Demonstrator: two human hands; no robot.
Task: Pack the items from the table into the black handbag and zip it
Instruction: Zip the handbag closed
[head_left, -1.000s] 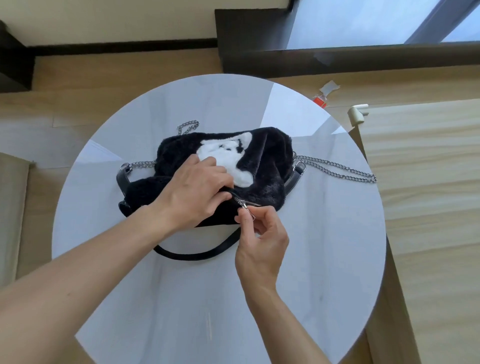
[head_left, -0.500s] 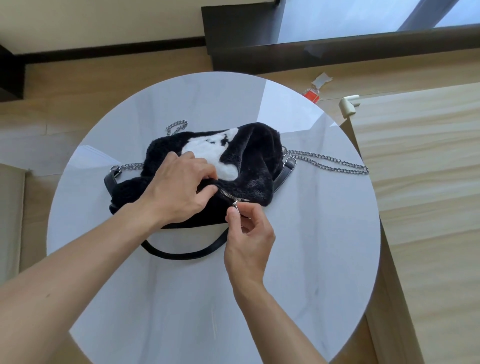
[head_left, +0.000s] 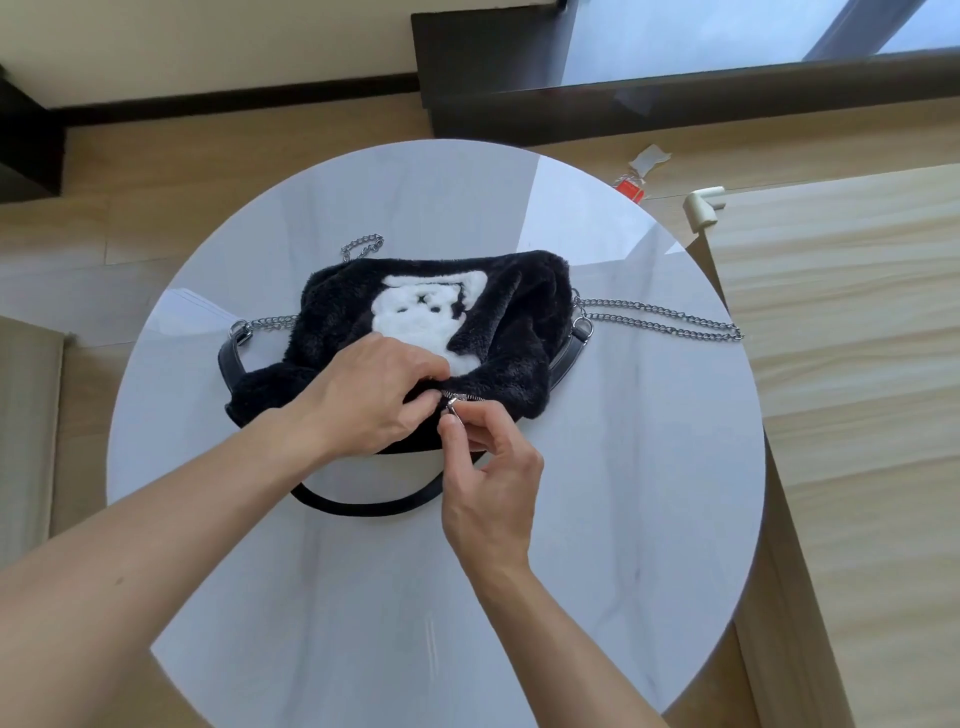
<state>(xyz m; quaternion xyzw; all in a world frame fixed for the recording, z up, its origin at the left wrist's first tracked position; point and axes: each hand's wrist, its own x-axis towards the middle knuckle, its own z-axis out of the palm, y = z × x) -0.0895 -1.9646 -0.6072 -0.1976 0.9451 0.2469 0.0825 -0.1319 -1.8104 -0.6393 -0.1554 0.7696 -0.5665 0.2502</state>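
Observation:
A black furry handbag (head_left: 511, 332) with a white animal patch lies on the round white table (head_left: 597, 545). Its silver zipper pull (head_left: 453, 403) sits along the near edge, pinched between thumb and finger of my right hand (head_left: 485, 467). Silver zipper teeth show to the right of the pull. My left hand (head_left: 371, 397) grips the bag's fur just left of the pull. A black leather strap (head_left: 363, 504) loops toward me, and a silver chain (head_left: 665, 319) trails off to the right.
A light wooden cabinet (head_left: 857, 364) with a corner guard (head_left: 704, 205) abuts the table's right side. A red and white scrap (head_left: 636, 179) lies on the wooden floor behind. A dark window ledge (head_left: 675, 98) runs along the back.
My right hand has drawn the zipper pull leftward along the bag's near edge, closer to my left hand. My left hand keeps its grip on the fur.

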